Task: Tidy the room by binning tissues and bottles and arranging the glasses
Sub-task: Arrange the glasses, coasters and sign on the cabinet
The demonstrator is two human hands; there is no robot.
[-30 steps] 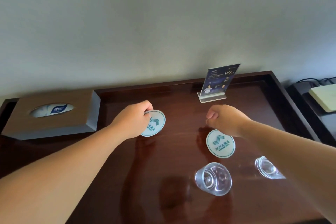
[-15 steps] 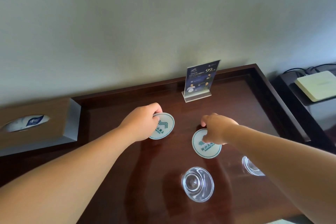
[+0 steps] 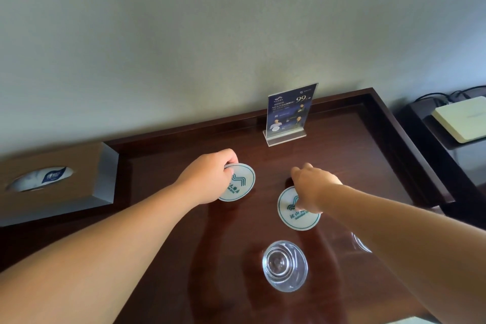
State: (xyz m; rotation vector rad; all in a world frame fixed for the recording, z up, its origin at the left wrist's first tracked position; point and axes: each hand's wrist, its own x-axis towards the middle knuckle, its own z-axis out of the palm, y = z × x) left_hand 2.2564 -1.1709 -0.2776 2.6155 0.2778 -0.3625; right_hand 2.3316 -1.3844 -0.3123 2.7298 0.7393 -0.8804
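Note:
Two round white coasters with green logos lie on the dark wooden table (image 3: 163, 218). My left hand (image 3: 207, 179) grips the left coaster (image 3: 242, 181) at its left edge, fingers curled over the rim. My right hand (image 3: 313, 187) has its fingers curled on the top of the right coaster (image 3: 292, 216). An upturned clear glass (image 3: 285, 265) stands near the front, below the right coaster. A second glass (image 3: 361, 243) is mostly hidden behind my right forearm.
A brown tissue box (image 3: 63, 184) sits at the left end. A dark blue card in a clear stand (image 3: 288, 113) rises at the back by the wall. A raised rim (image 3: 410, 139) borders the table on the right. Beyond it lies a pale flat box (image 3: 460, 118) with cables.
My right hand has dropped from above onto the right coaster. My left hand has kept its grip on the left coaster and shifted it slightly. The view has tilted.

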